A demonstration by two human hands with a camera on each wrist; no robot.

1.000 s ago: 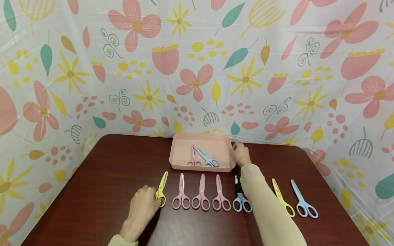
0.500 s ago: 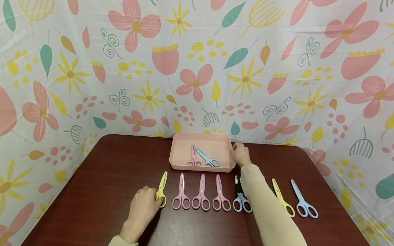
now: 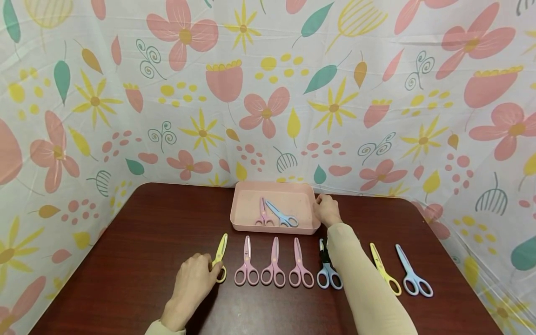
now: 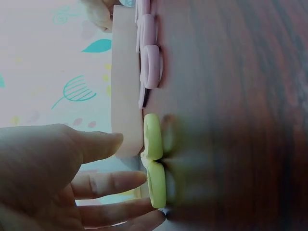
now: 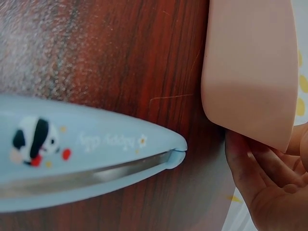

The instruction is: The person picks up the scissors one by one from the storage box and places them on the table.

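My left hand [image 3: 193, 278] is at a pair of yellow scissors [image 3: 220, 253], the leftmost in a row on the table. In the left wrist view, the thumb stands apart from the fairly straight fingers [image 4: 110, 184], whose tips reach the yellow handle loops [image 4: 153, 137]. My right hand [image 3: 327, 210] holds the right end of a pink tray [image 3: 274, 229]. In the right wrist view, the fingers curl under the tray's corner [image 5: 250, 108]; the thumb is largely cut off. A pink pair [image 3: 264, 212] and a blue pair [image 3: 281, 215] of scissors lie inside the tray.
Three pink scissors [image 3: 274, 263] follow to the right, then blue scissors with black on the blades [image 3: 327, 265]. Under the right sleeve [image 3: 364, 279], partly hidden, are yellow scissors [image 3: 383, 267]; blue scissors [image 3: 412, 272] end the row. A flowered cloth hangs behind the dark table [image 3: 167, 218].
My left hand has shifted very slightly, its thumb now reaching over the yellow handle. My right hand and the tray have not moved.
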